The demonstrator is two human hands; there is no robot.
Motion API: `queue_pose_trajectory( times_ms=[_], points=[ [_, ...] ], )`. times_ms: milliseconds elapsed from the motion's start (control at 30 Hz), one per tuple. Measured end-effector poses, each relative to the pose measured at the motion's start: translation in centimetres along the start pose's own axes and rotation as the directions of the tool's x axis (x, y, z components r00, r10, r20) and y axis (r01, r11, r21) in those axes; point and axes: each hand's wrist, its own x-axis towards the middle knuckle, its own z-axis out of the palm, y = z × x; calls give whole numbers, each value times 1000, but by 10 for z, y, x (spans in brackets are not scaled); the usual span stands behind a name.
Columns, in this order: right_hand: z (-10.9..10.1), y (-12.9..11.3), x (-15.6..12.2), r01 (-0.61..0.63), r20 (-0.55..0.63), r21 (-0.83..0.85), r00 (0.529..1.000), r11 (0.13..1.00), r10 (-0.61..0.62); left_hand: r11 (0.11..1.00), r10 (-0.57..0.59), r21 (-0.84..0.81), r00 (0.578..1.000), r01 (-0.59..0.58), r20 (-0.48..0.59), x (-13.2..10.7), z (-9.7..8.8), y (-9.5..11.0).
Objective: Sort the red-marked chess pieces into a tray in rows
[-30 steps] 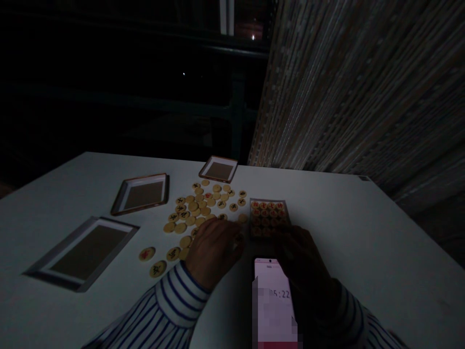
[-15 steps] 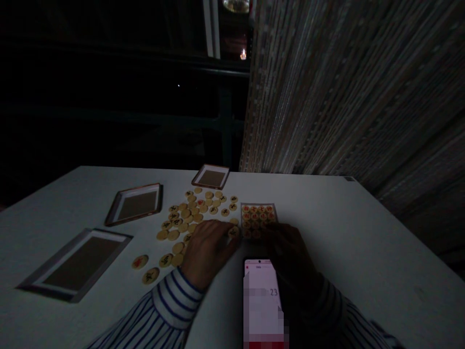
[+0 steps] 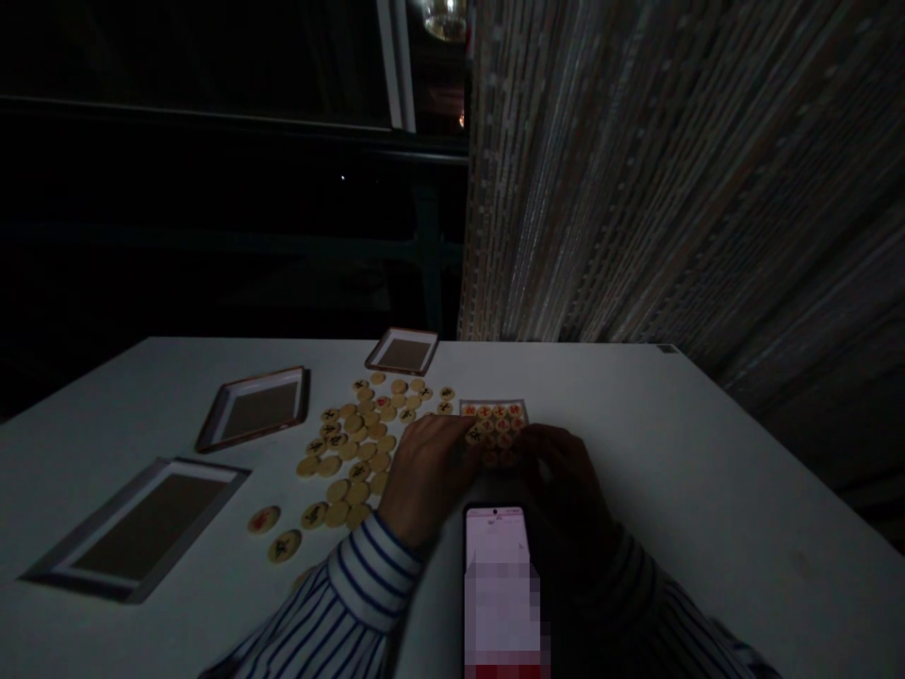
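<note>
My left hand (image 3: 431,476) is over the left side of a small square box (image 3: 524,407), its fingertips pinching a round Chinese chess piece (image 3: 475,435) with a black character. Inside the box, pieces with red characters (image 3: 500,412) lie in rows, partly covered by my fingers. My right hand (image 3: 566,471) is in deep shadow, its fingers curled against the right edge of the box. Many loose pieces (image 3: 357,448), some face up and some blank side up, are scattered left of my left hand.
A phone (image 3: 499,585) with a lit screen lies between my forearms. Three shallow trays or lids stand on the white table (image 3: 707,490): one near left (image 3: 141,528), one behind it (image 3: 255,407), one at the back (image 3: 403,351). A bead curtain (image 3: 600,170) hangs beyond the table.
My left hand has moved right with the black-character piece, from beside the box to over its left part. My right hand stays at the box's right side. The view has shifted slightly.
</note>
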Motion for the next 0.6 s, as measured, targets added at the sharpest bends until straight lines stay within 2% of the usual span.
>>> queue_pose_trajectory(
  times_ms=[300,433,600],
  points=[
    [2,6,-2,-69,30,-34,997,997,70,996,-22,-82,1000,21,-13,-6,22,0],
    [1,4,0,-96,60,-21,994,995,97,998,-38,-50,999,38,-9,-13,30,-3],
    [-2,-2,3,-133,113,68,986,989,125,994,-105,-30,987,110,119,-9,30,3]
  ],
)
